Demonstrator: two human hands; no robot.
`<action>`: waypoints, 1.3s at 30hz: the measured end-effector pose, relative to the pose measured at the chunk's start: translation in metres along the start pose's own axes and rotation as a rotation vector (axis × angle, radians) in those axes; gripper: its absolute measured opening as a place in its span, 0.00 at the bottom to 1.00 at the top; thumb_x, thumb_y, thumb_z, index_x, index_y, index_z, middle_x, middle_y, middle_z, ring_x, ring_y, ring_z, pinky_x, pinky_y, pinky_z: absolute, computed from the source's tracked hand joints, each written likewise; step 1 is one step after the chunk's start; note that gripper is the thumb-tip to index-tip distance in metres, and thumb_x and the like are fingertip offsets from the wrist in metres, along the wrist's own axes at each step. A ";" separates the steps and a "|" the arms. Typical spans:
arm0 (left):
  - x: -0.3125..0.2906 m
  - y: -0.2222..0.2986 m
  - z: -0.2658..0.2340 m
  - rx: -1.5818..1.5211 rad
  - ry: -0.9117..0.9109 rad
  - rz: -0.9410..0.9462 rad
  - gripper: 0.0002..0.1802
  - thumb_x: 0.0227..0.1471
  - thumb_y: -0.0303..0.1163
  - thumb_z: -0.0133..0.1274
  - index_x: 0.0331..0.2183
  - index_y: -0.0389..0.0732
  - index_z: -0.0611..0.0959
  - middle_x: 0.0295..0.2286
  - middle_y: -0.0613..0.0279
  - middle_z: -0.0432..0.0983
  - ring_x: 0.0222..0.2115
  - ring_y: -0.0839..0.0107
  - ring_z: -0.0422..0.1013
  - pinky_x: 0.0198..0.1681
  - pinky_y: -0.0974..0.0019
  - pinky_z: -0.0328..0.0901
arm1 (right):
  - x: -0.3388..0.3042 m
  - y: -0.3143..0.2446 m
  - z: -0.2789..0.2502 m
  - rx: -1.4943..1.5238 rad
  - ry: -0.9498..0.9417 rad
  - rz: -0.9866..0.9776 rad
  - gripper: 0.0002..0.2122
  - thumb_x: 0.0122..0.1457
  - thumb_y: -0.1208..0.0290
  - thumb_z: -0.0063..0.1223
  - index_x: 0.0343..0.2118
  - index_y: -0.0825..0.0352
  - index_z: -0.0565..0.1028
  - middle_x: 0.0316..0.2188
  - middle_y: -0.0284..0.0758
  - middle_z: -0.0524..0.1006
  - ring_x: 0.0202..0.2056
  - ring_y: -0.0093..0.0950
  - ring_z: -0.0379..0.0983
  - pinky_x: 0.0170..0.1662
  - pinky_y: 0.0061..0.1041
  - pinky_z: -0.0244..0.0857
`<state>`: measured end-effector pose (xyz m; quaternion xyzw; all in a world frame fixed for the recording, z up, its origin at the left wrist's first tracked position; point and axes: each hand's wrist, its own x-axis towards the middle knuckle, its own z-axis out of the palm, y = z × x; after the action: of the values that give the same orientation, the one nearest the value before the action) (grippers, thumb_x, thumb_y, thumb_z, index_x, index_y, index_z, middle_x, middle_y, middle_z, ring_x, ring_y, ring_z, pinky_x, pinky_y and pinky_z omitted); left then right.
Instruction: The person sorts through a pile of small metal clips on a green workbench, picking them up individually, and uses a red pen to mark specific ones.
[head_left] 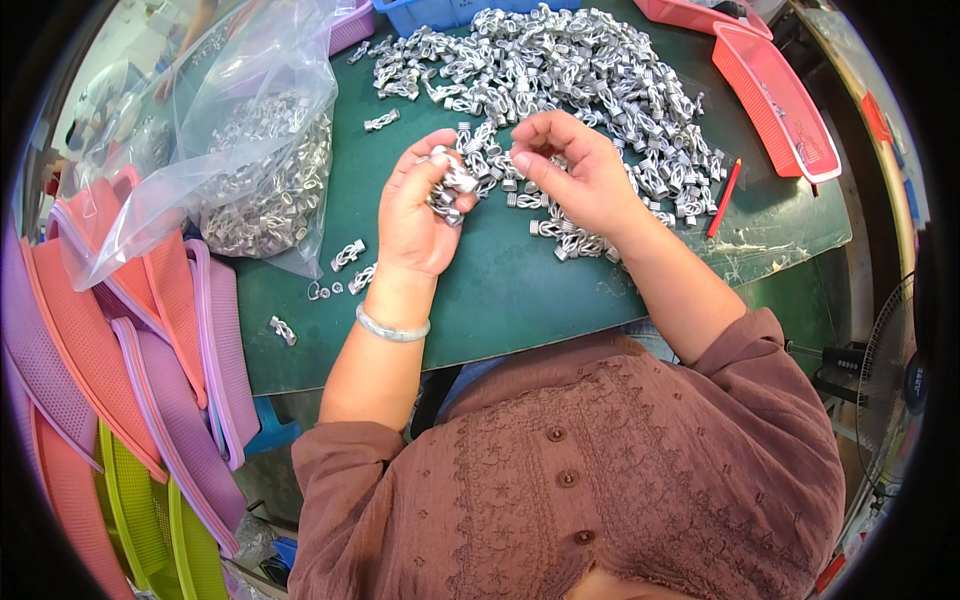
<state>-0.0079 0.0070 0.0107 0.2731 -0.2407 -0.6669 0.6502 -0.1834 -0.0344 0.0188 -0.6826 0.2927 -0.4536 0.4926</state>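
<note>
A large heap of small silver-and-white looped parts [545,75] with ribbed ends covers the far middle of the green table. My left hand [412,225], with a pale bangle on its wrist, is closed around several of these looped parts [455,185], held just in front of the heap. To its right, my right hand [585,175] hovers over the near edge of the heap. Its thumb and forefinger are brought together, and whatever they pinch is too small or hidden to name.
A clear plastic bag [262,190] of similar parts stands at the left, above stacked purple, coral and green baskets [185,420]. Loose parts [348,255] lie near my left wrist. At the right are a red pencil [724,200], a coral basket [765,125] and a fan [890,385]. A blue bin [470,14] stands behind.
</note>
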 end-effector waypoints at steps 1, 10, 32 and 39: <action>0.001 0.001 -0.003 -0.057 0.011 -0.004 0.12 0.50 0.27 0.45 0.39 0.37 0.71 0.26 0.62 0.69 0.25 0.73 0.65 0.23 0.73 0.61 | 0.001 0.003 -0.003 -0.196 0.024 -0.090 0.08 0.48 0.78 0.52 0.33 0.68 0.70 0.31 0.32 0.72 0.33 0.22 0.69 0.37 0.20 0.63; -0.001 0.004 0.005 -0.109 0.076 -0.010 0.10 0.50 0.26 0.45 0.38 0.40 0.70 0.28 0.59 0.71 0.30 0.66 0.70 0.27 0.67 0.69 | 0.000 0.010 0.002 -0.953 -0.095 -0.323 0.12 0.41 0.71 0.56 0.32 0.60 0.73 0.38 0.32 0.69 0.41 0.33 0.62 0.46 0.34 0.53; 0.000 0.003 0.003 0.232 0.140 0.057 0.07 0.47 0.27 0.49 0.33 0.38 0.73 0.20 0.66 0.66 0.22 0.73 0.66 0.20 0.74 0.60 | 0.001 0.011 0.011 -0.801 -0.111 -0.404 0.04 0.44 0.78 0.49 0.25 0.64 0.70 0.23 0.34 0.69 0.29 0.35 0.67 0.37 0.32 0.58; -0.007 -0.003 0.018 0.591 0.177 0.020 0.10 0.47 0.33 0.54 0.30 0.37 0.75 0.20 0.68 0.69 0.17 0.79 0.66 0.17 0.79 0.58 | 0.002 -0.002 0.011 -0.586 0.008 -0.542 0.09 0.41 0.82 0.51 0.29 0.66 0.70 0.26 0.36 0.71 0.29 0.35 0.69 0.31 0.30 0.63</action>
<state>-0.0218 0.0135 0.0223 0.5052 -0.3692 -0.5352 0.5674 -0.1728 -0.0310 0.0205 -0.8449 0.2212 -0.4670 0.1383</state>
